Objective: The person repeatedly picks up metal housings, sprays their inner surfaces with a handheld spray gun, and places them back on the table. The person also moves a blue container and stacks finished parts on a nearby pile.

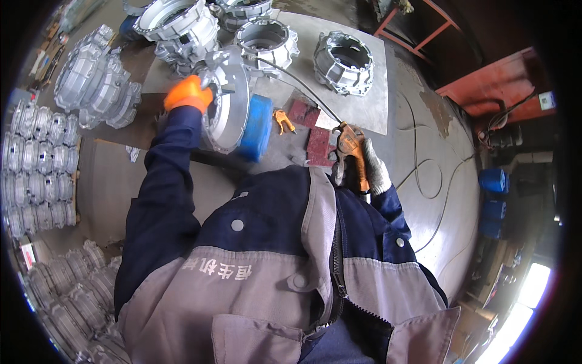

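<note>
In an orange glove, my left hand (189,94) is closed on the upper left edge of a silver cast-metal housing (233,115). The round housing stands on edge, tilted against a blue plastic drum (257,127). My right hand (377,167), in a pale knitted glove, is wrapped round an orange air blow gun (348,142) close to my chest. The gun's long thin tube reaches up and left, its far end near the housing's top. A smaller yellow-orange blow gun (283,121) lies on the table beside the drum.
Dark red blocks (318,145) lie on the metal-topped table (373,115). More ring-shaped castings (344,64) stand at the back, with stacked housings (42,164) on the left. A hose (418,170) loops over the floor at right, near blue containers (494,181).
</note>
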Available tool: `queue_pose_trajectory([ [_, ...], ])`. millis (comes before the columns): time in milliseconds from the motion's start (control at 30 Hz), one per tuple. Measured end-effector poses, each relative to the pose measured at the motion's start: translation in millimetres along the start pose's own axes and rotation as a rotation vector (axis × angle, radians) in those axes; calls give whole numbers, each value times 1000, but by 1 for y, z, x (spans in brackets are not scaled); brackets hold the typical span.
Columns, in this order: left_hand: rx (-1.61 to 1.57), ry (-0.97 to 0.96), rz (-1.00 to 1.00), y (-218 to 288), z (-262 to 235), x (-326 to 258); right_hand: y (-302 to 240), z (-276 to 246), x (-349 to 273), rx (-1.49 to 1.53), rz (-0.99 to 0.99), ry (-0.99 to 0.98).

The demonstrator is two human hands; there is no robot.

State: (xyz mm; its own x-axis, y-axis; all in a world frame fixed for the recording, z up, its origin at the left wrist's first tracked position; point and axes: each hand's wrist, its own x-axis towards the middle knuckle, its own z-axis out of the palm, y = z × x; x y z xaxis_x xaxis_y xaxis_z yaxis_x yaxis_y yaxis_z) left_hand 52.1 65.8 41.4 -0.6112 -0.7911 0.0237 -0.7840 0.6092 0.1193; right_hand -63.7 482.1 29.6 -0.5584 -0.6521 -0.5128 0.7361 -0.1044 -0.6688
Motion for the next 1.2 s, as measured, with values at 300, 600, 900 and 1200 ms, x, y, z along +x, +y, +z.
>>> queue_pose_trajectory([
  [300,42,186,76,42,4,-70,-53,42,-23,-691,-187,-314],
  [600,45,191,1,38,2,-84,-53,67,7,-1050,-177,-363],
  [900,41,194,50,35,5,-63,-56,79,27,-1139,-262,-374],
  [1200,140,-7,-36,39,-17,-4,-53,48,76,-893,-392,-281],
])
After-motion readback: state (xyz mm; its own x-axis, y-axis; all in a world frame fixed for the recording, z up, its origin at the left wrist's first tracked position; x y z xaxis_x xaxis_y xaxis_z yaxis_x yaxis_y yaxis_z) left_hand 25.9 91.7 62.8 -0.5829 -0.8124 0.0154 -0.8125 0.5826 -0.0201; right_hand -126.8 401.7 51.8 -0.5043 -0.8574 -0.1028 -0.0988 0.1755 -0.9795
